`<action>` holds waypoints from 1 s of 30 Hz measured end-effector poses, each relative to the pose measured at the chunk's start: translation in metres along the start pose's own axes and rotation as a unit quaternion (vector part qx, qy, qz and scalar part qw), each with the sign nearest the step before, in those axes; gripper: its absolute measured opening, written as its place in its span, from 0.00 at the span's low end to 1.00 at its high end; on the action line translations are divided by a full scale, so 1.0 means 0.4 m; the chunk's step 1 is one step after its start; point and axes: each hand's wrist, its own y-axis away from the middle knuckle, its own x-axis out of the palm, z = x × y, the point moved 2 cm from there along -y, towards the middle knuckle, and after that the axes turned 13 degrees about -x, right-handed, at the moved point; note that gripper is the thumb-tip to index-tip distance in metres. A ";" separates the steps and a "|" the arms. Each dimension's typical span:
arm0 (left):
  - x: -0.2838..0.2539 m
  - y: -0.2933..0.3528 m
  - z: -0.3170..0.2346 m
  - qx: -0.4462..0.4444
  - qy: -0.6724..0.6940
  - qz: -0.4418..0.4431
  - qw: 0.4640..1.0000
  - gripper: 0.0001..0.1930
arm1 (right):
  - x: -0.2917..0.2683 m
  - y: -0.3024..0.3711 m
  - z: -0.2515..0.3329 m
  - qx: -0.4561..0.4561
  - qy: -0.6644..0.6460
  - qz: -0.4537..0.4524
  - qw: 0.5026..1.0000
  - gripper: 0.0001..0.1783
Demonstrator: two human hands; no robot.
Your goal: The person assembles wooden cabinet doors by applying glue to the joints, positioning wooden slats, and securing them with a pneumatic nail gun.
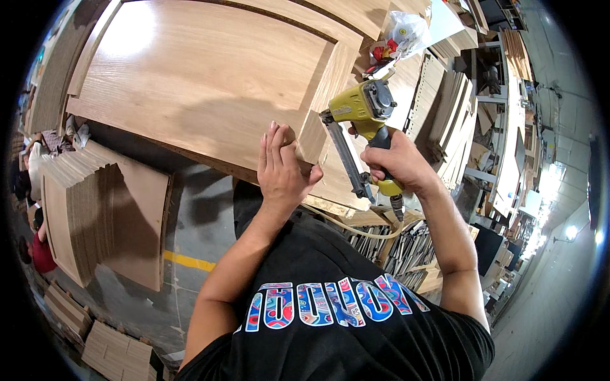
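Note:
My right hand [395, 164] is wrapped round the grip of a yellow-green and black pneumatic nail gun [365, 105]. The gun is raised and tilted, its long dark magazine hanging beside the right end of a wooden drawer-like panel with raised edge strips [210, 82]. At that panel's near right corner rests my left hand [279, 166], fingers stretched out and thumb spread toward the end strip [318, 101]. A pale air hose [362, 233] runs below the gun's lower end, past my waist.
Stacked boards [79, 216] stand at the left, above a grey floor with a yellow line [189, 260]. A clear plastic bag [406, 32] and red items lie beyond the gun. Wood strips [452, 117] are piled at right. People [41, 244] are at the far left edge.

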 end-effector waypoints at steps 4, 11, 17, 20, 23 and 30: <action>-0.002 0.003 -0.001 -0.008 0.003 0.002 1.000 0.32 | 0.006 -0.001 0.011 -0.004 -0.007 -0.016 1.000 0.25; 0.003 0.006 0.001 -0.022 -0.007 0.017 1.000 0.31 | 0.012 -0.002 0.027 -0.013 0.009 -0.004 1.000 0.21; 0.002 0.006 0.000 -0.027 -0.011 0.021 0.999 0.32 | 0.013 -0.005 0.021 -0.016 0.023 0.003 1.000 0.20; 0.006 0.004 0.002 -0.023 -0.014 0.016 1.000 0.32 | 0.016 0.013 0.024 0.015 0.071 0.016 0.997 0.18; -0.003 0.002 -0.001 -0.010 -0.024 0.029 0.999 0.34 | 0.032 0.051 -0.002 0.032 0.059 0.040 0.997 0.23; -0.005 0.008 0.000 -0.027 -0.002 0.036 0.999 0.32 | 0.094 0.095 0.010 0.053 0.073 0.053 0.995 0.23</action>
